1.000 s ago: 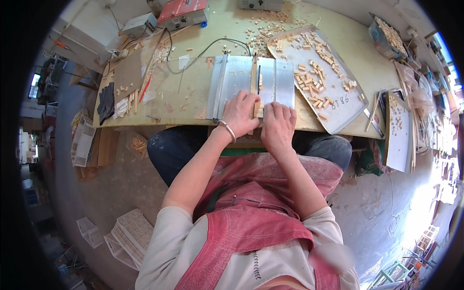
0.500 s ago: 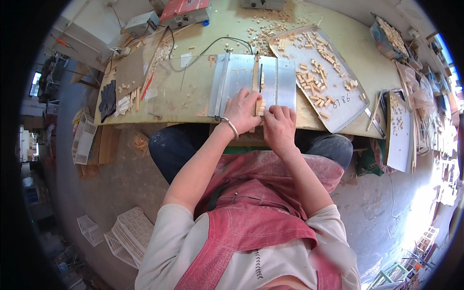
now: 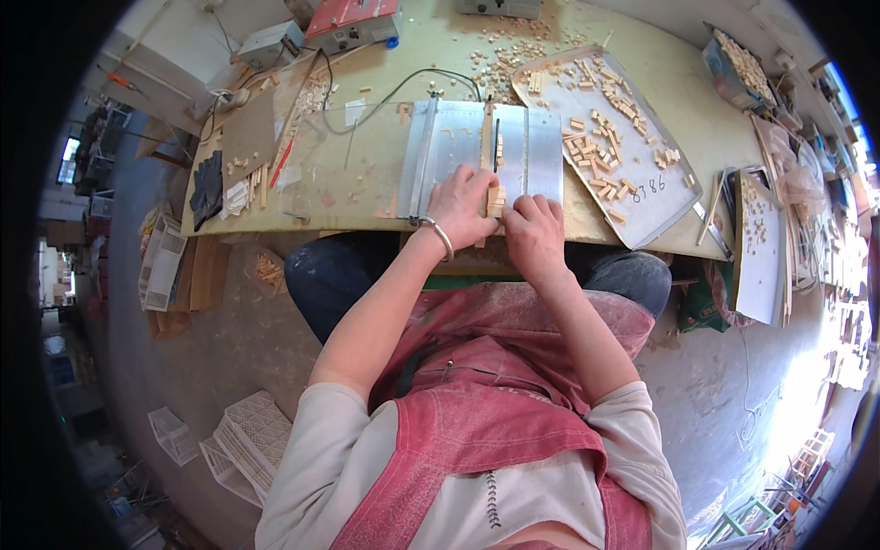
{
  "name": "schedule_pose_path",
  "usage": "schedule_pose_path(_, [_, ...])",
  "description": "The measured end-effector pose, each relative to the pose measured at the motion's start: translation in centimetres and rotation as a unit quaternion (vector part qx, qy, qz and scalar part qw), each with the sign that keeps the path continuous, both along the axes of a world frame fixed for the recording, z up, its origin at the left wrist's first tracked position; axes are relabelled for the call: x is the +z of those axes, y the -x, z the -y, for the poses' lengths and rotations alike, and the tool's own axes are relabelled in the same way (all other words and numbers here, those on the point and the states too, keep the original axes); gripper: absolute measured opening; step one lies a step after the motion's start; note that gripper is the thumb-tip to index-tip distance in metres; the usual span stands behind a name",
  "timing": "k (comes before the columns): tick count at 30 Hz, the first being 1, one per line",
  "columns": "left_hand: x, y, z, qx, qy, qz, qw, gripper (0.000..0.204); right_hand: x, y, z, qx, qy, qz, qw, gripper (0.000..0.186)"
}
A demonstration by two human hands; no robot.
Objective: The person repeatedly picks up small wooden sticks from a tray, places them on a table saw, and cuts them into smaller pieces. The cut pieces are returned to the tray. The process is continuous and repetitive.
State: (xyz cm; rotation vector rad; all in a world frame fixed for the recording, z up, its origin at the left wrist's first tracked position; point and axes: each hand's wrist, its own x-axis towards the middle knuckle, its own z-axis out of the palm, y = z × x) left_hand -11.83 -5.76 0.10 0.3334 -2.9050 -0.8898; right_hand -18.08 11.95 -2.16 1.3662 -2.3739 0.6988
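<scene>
A small stack of wooden blocks (image 3: 496, 200) sits near the front of a silvery metal table plate (image 3: 449, 137), against a wooden strip (image 3: 486, 137) that runs away from me. My left hand (image 3: 461, 203), with a bracelet at its wrist, closes its fingers on the blocks from the left. On their near right side, my right hand (image 3: 534, 231) has its fingers bent together, thumb and fingertips at the blocks' near end. Beyond the blocks, a dark narrow slot (image 3: 497, 147) lies beside the strip, with several small cut pieces along it. My fingertips are partly hidden.
To the right a metal tray (image 3: 660, 206) holds many scattered wooden pieces. Wood offcuts (image 3: 509, 64) lie behind the plate, and a black cable (image 3: 403, 84) curves there. At left are a dark glove (image 3: 207, 186) and a red pen-like stick (image 3: 282, 163). A bin of pieces (image 3: 738, 73) stands far right.
Both hands stay at the blocks with almost the same grip; my right-hand fingers shift slightly. The whole view has moved a little.
</scene>
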Motion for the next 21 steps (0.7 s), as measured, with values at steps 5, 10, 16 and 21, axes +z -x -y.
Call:
schedule_pose_path(5, [-0.1,0.1,0.0,0.000,-0.002,0.006,1.000,0.055,0.6,1.4,-0.3,-0.002,0.005,0.059,0.998,0.026])
schedule_pose_path(10, [0.2,0.0,-0.1,0.001,0.002,0.003,1.000,0.056,0.8,2.2,-0.5,0.016,-0.039,0.119,0.992,0.039])
schedule_pose_path(16, [0.7,-0.8,-0.1,0.013,-0.057,-0.052,0.997,0.047,1.6,2.7,-0.5,0.037,-0.060,0.122,0.990,0.039])
schedule_pose_path(21, [1.5,-3.1,-2.1,-0.052,0.137,-0.142,0.979,0.030,1.0,2.4,-0.7,0.028,-0.040,0.114,0.992,0.040])
